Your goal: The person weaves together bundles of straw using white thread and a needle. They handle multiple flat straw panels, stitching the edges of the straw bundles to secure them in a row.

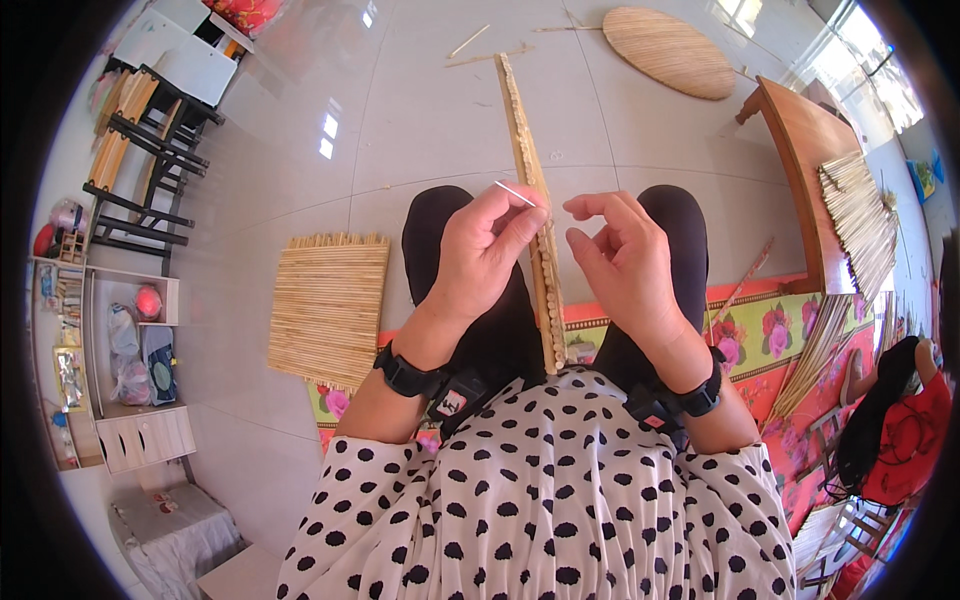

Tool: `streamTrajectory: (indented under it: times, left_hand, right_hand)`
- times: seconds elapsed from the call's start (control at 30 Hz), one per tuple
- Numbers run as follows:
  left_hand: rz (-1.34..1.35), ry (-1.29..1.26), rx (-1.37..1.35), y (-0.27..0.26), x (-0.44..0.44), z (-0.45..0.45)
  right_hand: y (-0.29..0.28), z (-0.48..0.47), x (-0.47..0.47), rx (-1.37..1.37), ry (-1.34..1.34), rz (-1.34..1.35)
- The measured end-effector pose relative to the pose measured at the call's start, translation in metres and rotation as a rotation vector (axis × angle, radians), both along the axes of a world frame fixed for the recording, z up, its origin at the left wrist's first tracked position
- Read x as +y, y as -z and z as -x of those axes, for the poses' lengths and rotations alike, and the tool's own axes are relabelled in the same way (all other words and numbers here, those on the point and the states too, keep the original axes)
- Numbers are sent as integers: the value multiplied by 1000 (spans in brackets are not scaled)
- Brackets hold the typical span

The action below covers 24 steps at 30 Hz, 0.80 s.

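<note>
My left hand pinches a thin white needle-like stick between thumb and forefinger. To its right, my right hand is raised with its fingers curled and the thumb apart from the forefinger. No object shows in it; a fine thread there would be too small to tell. Below and between both hands, a long narrow panel of plant stalks stands edge-up, its cut stalk ends facing me. It runs from my lap, between my knees, out over the tiled floor. My left fingertips overlap its edge in view; contact is unclear.
A square stalk mat lies left of my knees. An oval stalk mat lies ahead on the floor. A wooden table at right has a bundle of stalks at its near end. A person in red sits at far right.
</note>
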<state>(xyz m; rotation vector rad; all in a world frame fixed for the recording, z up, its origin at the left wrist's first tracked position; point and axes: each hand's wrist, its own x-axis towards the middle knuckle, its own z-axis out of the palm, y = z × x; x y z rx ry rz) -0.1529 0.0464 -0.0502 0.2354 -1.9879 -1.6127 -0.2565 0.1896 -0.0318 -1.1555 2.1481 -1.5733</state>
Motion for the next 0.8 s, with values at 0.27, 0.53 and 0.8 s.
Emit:
streamTrajectory:
  times: [0.27,0.53,0.8]
  left_hand:
    - [-37,33,-15,2,0,2]
    - [28,33,21,2,1,3]
    - [125,-4,45,3,3,6]
  right_hand:
    - [5,1,-1,-152,-17,-46]
    - [11,3,-9,-411,4,15]
    - [18,5,-13,-618,-12,80]
